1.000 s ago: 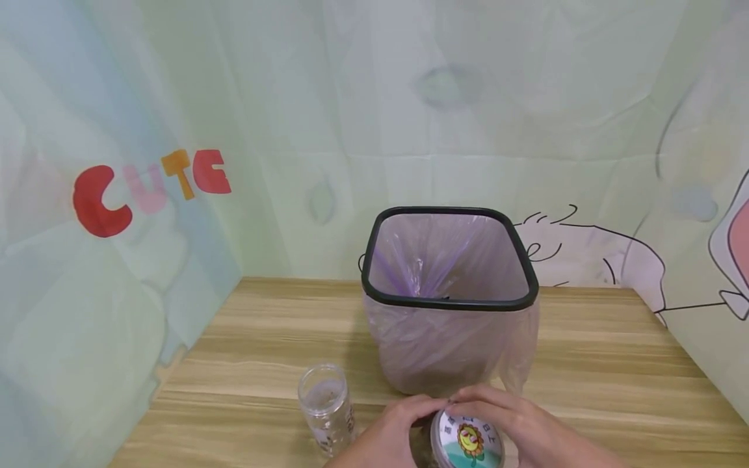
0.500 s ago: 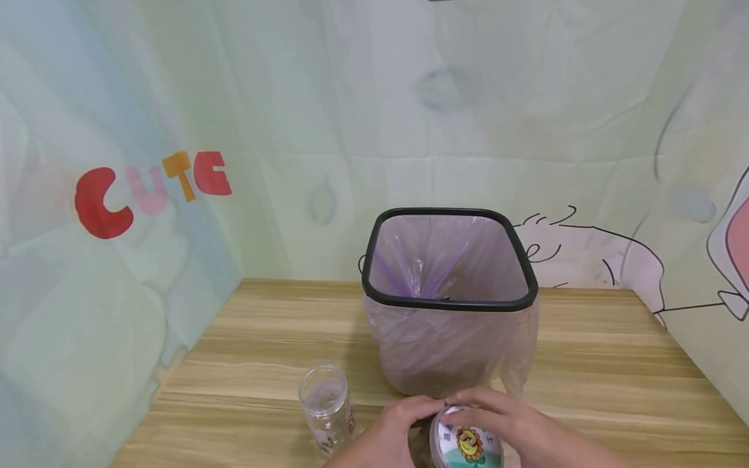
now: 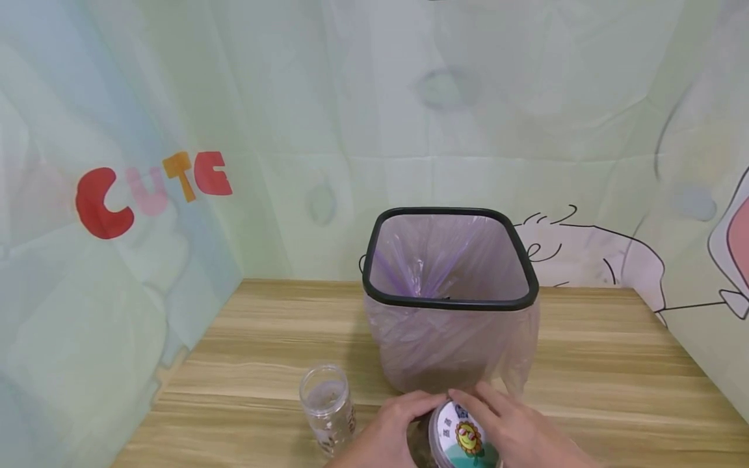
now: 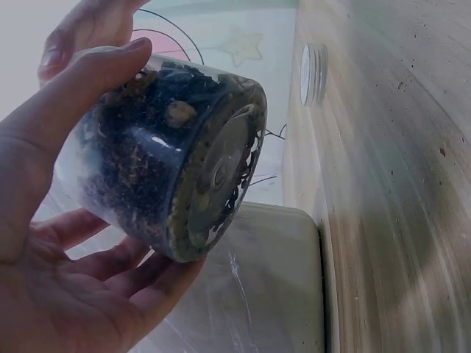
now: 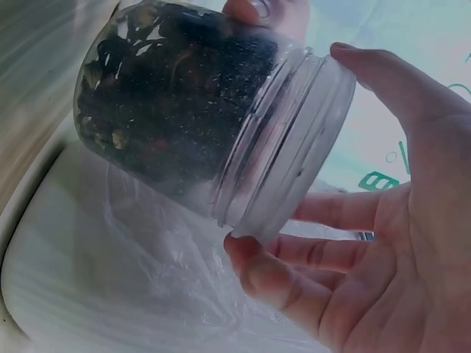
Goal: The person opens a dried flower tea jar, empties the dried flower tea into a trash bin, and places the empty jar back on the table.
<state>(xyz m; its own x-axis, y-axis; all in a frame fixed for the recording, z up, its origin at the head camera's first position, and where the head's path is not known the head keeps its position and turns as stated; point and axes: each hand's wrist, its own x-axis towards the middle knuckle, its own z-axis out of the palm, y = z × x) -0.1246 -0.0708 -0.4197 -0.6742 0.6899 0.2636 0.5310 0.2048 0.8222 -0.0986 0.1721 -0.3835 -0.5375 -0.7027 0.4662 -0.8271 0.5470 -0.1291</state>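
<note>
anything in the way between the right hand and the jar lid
Nothing visible: the right hand grips the lid by its edge, while the left hand holds the jar. The clear cup stands to the left, not between them.

A square black-rimmed bin stood on a wood-grain table, lined with a thin, pale purple bag that draped outside. To its near left, a clear glass stood upright. Behind hung a pale green backdrop with "CUTE" in coloured letters at left and a black-outlined cartoon at right.
</note>
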